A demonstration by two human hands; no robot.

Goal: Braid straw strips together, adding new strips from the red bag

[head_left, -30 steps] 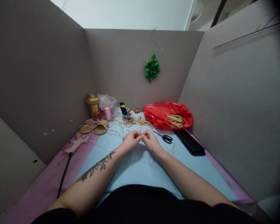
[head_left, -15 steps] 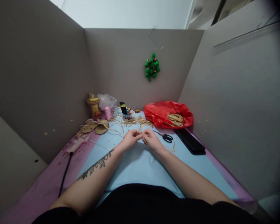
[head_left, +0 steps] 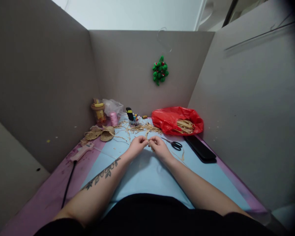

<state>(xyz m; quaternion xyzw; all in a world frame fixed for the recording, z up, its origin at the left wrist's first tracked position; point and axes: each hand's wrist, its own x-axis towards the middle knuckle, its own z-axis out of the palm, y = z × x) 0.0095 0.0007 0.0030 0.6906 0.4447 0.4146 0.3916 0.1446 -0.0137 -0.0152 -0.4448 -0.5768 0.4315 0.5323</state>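
Note:
My left hand (head_left: pixel 138 145) and my right hand (head_left: pixel 159 147) meet at the middle of the table, fingertips almost touching. Both are closed in a pinch on a thin, tan strip of dried straw (head_left: pixel 147 134), which sticks up between them. A short bit of it shows below the right fingers; the rest is hidden by my hands. Just beyond lies a loose pile of straw strips (head_left: pixel 147 127). Black-handled scissors (head_left: pixel 176 145) rest to the right of my right hand.
A red plastic bag (head_left: pixel 167 119) of straw stands at the back right, by a black phone-like slab (head_left: pixel 200 149). On the left are a pink glue gun (head_left: pixel 83 151), woven straw pieces (head_left: pixel 107 133), pink thread (head_left: pixel 113 119) and a lidded cup (head_left: pixel 99 113). Grey partitions (head_left: pixel 127 65) enclose the table.
Both hands have shifted very slightly left, and the right fingers have curled a little. The straw end that lay along the right hand now shows less; the upper end leans further left.

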